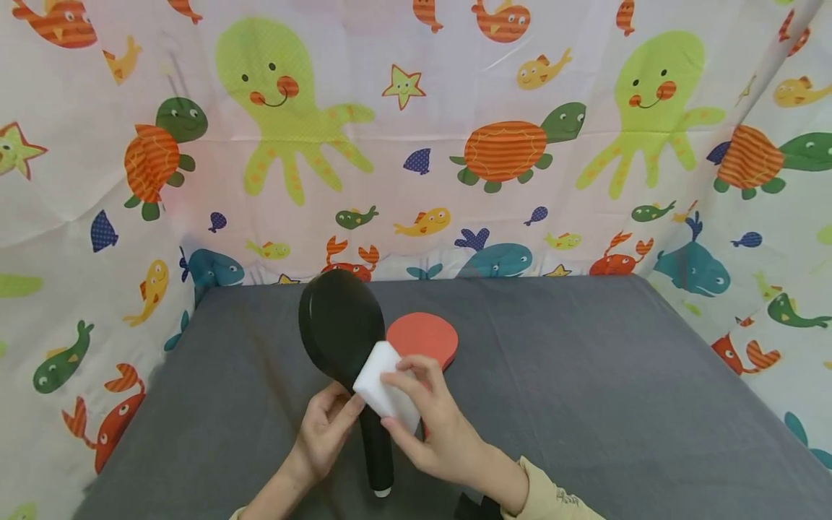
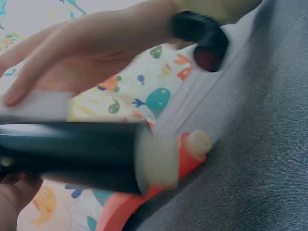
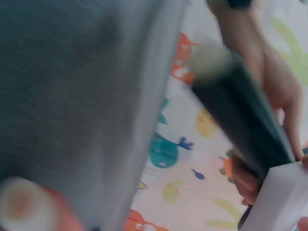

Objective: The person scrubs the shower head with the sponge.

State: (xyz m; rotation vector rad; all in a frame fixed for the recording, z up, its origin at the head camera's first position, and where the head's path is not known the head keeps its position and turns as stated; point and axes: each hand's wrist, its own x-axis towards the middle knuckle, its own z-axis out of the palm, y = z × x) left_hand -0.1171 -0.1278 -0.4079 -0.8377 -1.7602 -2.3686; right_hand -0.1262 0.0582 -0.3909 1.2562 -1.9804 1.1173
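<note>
A black handheld shower head [image 1: 341, 321] is held tilted above the grey surface, its broad head up and its handle toward the person. My left hand [image 1: 321, 435] grips it near the neck, with the thumb at the front. In my right hand [image 1: 448, 433], thumb and fingers pinch a white sponge block [image 1: 382, 377] against the neck, just below the head. The right wrist view shows the sponge [image 3: 279, 199] at the black handle [image 3: 240, 108]. A pale end piece [image 2: 160, 159] tips that handle in the left wrist view, blurred.
Behind my right hand a red shower head [image 1: 422, 336] lies on the grey cloth [image 1: 585, 390]; its pale-tipped handle [image 2: 185, 161] shows in the left wrist view. A curtain [image 1: 390, 195] printed with sea animals hangs at the back and sides.
</note>
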